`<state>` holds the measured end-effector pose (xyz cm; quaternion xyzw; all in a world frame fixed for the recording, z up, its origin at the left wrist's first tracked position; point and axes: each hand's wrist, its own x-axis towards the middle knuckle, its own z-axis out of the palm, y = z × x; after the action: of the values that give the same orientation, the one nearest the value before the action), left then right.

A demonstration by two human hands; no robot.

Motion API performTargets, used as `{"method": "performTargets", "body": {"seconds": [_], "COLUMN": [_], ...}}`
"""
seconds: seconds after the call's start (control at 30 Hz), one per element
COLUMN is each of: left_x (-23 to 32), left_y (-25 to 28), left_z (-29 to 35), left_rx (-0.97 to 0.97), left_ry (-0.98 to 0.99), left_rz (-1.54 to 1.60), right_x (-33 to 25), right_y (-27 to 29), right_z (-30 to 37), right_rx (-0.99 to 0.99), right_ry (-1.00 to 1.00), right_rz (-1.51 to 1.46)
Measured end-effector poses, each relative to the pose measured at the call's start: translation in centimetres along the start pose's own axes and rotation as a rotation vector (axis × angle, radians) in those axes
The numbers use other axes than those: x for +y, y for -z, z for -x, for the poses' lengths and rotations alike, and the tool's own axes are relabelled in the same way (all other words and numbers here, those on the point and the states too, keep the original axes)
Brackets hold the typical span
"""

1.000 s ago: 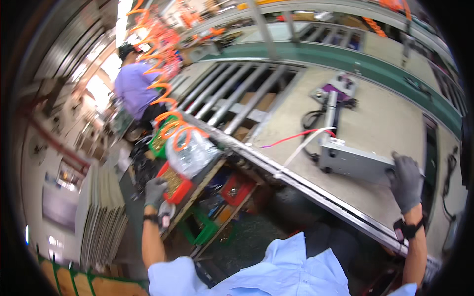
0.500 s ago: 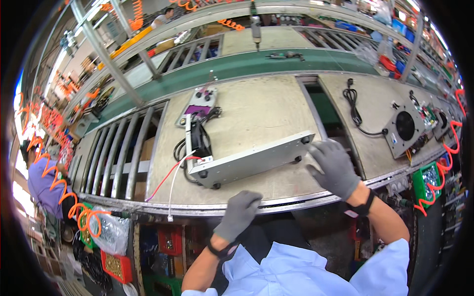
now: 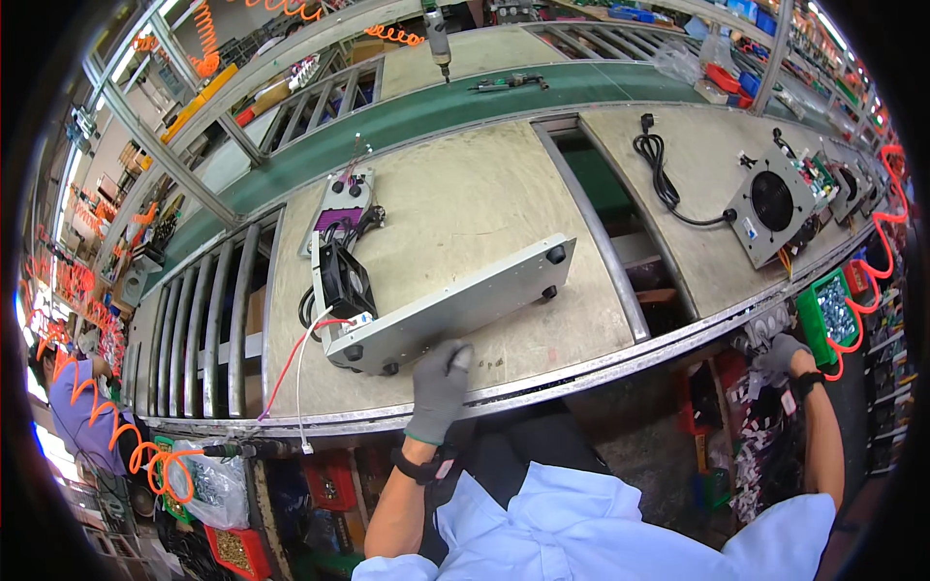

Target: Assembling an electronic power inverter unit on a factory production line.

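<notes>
A grey metal chassis panel [image 3: 455,305] with black rubber feet stands on its edge on the bench. A black fan [image 3: 346,276] adjoins its left end, where red and white wires hang over the bench edge. My gloved left hand [image 3: 442,382], its fingers curled in, is at the panel's lower edge; whether it touches is unclear, and nothing shows in it. My gloved right hand [image 3: 778,358] is down at the bench's front edge on the right, beside metal fittings [image 3: 765,324] and the end of an orange coiled hose [image 3: 867,300]. Its fingers are closed, and what they hold is hidden.
A second fan unit [image 3: 772,203] with a black power cord [image 3: 664,179] lies on the right. Behind the panel sits a small purple-and-grey part [image 3: 344,203]. Bench gaps and metal rollers [image 3: 199,334] flank the work surface. A screwdriver [image 3: 439,44] hangs beyond the green belt [image 3: 407,111].
My right hand has left the panel's right end and dropped to the bench's front edge. My left hand has moved up to the panel's lower edge. The whole view has shifted.
</notes>
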<state>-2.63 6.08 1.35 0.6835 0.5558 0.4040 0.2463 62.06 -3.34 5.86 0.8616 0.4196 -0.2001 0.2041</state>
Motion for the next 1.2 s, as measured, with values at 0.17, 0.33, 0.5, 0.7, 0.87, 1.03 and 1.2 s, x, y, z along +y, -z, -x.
{"method": "performTargets", "body": {"seconds": [0.17,0.33,0.5,0.7,0.87,1.03,1.2], "left_x": [0.5,0.9,0.1,0.0,-0.5,-1.9,-3.6], "left_y": [0.5,-1.1,-2.1,-1.2,5.9,18.3,33.6], "left_z": [0.9,1.5,1.3,1.8,8.3,20.0,30.6], "left_rx": [-0.078,-0.044,-0.047,0.069,0.238,0.565,1.068], "left_ry": [0.028,-0.115,-0.169,-0.133,0.09,0.277,0.569], "left_rz": [-0.051,-0.192,-0.38,-0.319,-0.104,-0.441,-0.606], "right_x": [-0.8,-0.1,-1.4,-8.5,-17.9,-24.3,-25.8], "right_y": [-0.7,-0.1,0.9,0.7,-2.8,-5.3,-5.0], "right_z": [-0.9,2.6,10.9,19.2,20.6,20.0,20.4], "right_rx": [0.004,-0.14,-0.115,-0.234,-0.348,-0.339,-0.338], "right_ry": [0.052,0.037,0.503,0.634,0.628,0.705,0.743], "right_rz": [-0.175,-0.247,-0.132,-0.333,-0.794,-0.905,-0.847]}}
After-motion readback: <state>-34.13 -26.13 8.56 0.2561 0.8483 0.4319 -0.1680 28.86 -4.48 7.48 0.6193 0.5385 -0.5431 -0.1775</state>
